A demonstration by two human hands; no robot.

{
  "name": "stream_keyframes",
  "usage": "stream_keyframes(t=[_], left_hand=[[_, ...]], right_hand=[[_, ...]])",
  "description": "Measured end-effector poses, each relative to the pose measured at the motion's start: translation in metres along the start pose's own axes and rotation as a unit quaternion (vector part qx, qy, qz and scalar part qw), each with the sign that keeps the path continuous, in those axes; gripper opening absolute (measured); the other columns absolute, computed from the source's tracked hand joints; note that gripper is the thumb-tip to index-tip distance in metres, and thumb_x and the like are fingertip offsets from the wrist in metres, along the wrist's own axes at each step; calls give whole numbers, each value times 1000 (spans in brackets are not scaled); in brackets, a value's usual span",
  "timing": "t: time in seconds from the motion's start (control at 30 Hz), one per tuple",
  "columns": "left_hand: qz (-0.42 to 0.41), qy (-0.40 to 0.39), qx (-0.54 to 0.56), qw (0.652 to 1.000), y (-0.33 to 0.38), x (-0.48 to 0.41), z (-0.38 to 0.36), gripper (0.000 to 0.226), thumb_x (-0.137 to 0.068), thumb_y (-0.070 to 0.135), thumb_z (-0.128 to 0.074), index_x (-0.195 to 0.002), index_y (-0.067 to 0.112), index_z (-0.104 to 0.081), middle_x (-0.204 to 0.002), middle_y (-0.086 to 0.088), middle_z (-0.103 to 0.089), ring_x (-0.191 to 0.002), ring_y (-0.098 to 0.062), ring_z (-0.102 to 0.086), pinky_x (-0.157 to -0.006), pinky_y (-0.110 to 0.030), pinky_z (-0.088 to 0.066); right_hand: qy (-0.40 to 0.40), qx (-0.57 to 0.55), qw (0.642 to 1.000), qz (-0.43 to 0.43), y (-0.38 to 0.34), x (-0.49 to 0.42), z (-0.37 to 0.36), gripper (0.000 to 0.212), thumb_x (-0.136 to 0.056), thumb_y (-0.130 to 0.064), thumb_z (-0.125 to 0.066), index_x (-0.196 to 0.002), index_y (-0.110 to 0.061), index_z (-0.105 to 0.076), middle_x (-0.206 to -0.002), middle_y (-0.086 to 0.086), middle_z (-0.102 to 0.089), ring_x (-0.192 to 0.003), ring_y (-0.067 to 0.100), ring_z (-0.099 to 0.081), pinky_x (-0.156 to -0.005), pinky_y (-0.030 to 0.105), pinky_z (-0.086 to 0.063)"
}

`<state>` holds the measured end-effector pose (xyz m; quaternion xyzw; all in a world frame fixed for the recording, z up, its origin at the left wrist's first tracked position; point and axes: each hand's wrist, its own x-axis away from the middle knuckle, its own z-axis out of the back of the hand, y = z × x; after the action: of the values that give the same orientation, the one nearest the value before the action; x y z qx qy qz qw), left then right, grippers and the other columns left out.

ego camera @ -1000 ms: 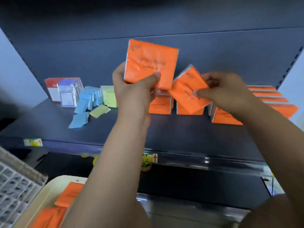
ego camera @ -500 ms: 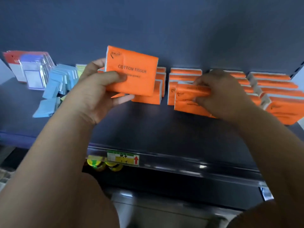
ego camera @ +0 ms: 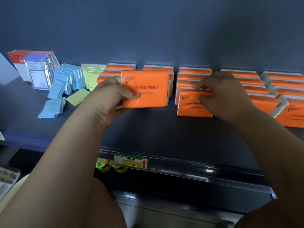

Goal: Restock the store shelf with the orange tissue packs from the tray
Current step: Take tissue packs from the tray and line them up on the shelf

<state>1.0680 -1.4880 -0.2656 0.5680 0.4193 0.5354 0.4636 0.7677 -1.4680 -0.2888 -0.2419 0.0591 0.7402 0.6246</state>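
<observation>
The shelf (ego camera: 148, 137) was a dark blue-grey board with a plain back wall of the same colour, its front half bare. A rail ran along its front edge and carried a green and yellow price label (ego camera: 130, 161) with a red arrow. Under that edge, yellow-capped items showed dimly on a lower level.

Along the back stood rows of orange tissue packs (ego camera: 194, 74), lined front to back, with more rows (ego camera: 286, 89) reaching the right edge. To the left of them were yellow-green packets (ego camera: 92, 74), then light blue packets (ego camera: 69, 79), several of which had toppled flat toward the front, and clear-sleeved cards (ego camera: 39, 74) in red, white and purple at the far left.

The left hand (ego camera: 108, 99) gripped an upright orange pack (ego camera: 145, 88) printed COTTON TISSUE, thumb across its face, in front of the second row. The right hand (ego camera: 220, 94) was closed with its fingertips pinching the top edge of the front pack (ego camera: 189, 106) of the third row, which stood on the shelf. Both forearms crossed the lower view, hiding what lay beneath.
</observation>
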Motion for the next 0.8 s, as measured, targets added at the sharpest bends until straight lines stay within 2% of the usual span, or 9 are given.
stream_keyframes(t=[0.07, 0.2, 0.37, 0.47, 0.53, 0.6, 0.63, 0.7, 0.8], left_hand=[[1, -1, -13, 1000, -1, 1, 1, 53, -75, -5, -72, -124, 14, -67, -114, -5, -77, -105, -26, -74, -91, -41, -58], [6, -21, -33, 999, -2, 1, 3, 54, -76, -6, -71, -124, 16, -68, -113, -5, -78, -104, -25, -74, -74, -31, -54], [19, -24, -59, 998, -2, 0, 4, 51, -76, -7, -73, -121, 16, -69, -109, -4, -78, -102, -25, -75, -73, -30, -55], [36, -33, -65, 997, -3, 0, 5, 51, -76, -10, -72, -121, 15, -69, -108, -4, -79, -100, -25, -75, -71, -29, -55], [39, -37, -61, 997, -3, -2, 5, 52, -76, -12, -72, -121, 13, -70, -108, -5, -79, -99, -25, -76, -68, -27, -57], [35, -47, -54, 997, -4, -4, 4, 54, -75, -15, -71, -122, 11, -69, -110, -7, -78, -99, -26, -76, -63, -26, -60], [35, -51, -52, 997, -5, -5, 3, 55, -75, -15, -70, -123, 11, -68, -111, -8, -78, -100, -27, -76, -62, -26, -61], [33, -49, -54, 997, -9, -9, 2, 55, -75, -16, -70, -124, 9, -67, -113, -11, -77, -103, -29, -75, -69, -31, -64], [26, -27, -69, 997, -15, -18, 3, 48, -78, -9, -70, -120, 15, -71, -115, -9, -76, -107, -30, -73, -86, -41, -63]], right_hand=[[11, 4, 1000, -4, -2, 2, -1, 29, -78, -16, -76, -106, -20, -74, -106, 6, -66, -106, 33, -57, -91, 47, -51], [13, 14, 1000, -17, -9, 3, -2, 31, -77, -15, -76, -107, -19, -74, -109, 7, -65, -108, 34, -56, -92, 48, -51], [-2, 24, 999, -24, -24, 2, -3, 33, -76, -14, -73, -109, -19, -73, -109, 7, -65, -107, 34, -56, -91, 48, -51], [38, 28, 999, -26, -42, 3, 1, 33, -79, -15, -69, -112, -17, -73, -110, 9, -65, -109, 35, -55, -90, 46, -51], [66, -10, 997, -45, -63, 4, 4, 28, -83, -23, -62, -108, -21, -74, -108, 5, -66, -108, 31, -57, -89, 39, -48], [41, -90, 991, -95, -87, 8, 3, 21, -89, -26, -60, -105, -22, -73, -104, -3, -69, -103, 21, -60, -79, 25, -37], [18, -141, 983, -119, -97, 10, 0, 18, -91, -25, -60, -103, -21, -72, -99, -5, -71, -98, 17, -62, -74, 27, -37], [-25, -217, 963, -159, -112, 14, -4, 16, -92, -27, -60, -103, -18, -69, -91, -5, -70, -88, 15, -64, -75, 29, -46], [-41, -315, 924, -214, -121, 13, -10, 17, -93, -24, -60, -108, -19, -67, -93, -6, -69, -84, 11, -65, -77, 30, -53]])
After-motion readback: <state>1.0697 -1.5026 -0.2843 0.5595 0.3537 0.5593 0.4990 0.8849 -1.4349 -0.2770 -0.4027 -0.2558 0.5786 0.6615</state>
